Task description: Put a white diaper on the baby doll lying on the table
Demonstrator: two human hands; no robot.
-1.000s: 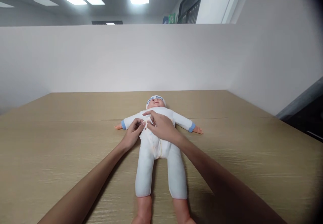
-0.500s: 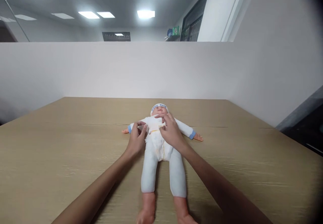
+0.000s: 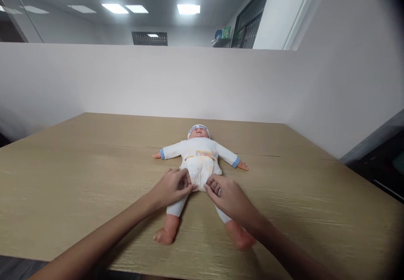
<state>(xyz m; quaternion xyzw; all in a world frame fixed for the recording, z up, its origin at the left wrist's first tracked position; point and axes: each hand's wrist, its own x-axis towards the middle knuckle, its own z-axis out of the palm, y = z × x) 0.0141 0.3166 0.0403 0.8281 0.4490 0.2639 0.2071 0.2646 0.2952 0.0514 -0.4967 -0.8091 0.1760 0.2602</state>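
A baby doll [image 3: 193, 146] in a white suit with blue cuffs lies on its back, its head away from me and its legs spread. Around its hips is a white diaper [image 3: 202, 168] with a coloured print and an orange line along the waist. My left hand [image 3: 176, 185] is closed at the diaper's left leg edge, thumb and fingers pinched together. On the other side my right hand [image 3: 225, 193] pinches the right leg edge near the crotch. Both hands cover the doll's upper legs, and the exact grip of the fingertips is partly hidden.
The doll lies on a wide wooden table [image 3: 94, 174], with a low white wall [image 3: 189, 82] behind it. A dark object [image 3: 378, 158] stands beyond the table's right edge. The near table edge shows at the lower left.
Both hands have moved from the doll's waist and chest down to the diaper's leg edges. The doll's legs are now spread wider, and the diaper front lies flatter. The view has shifted slightly.
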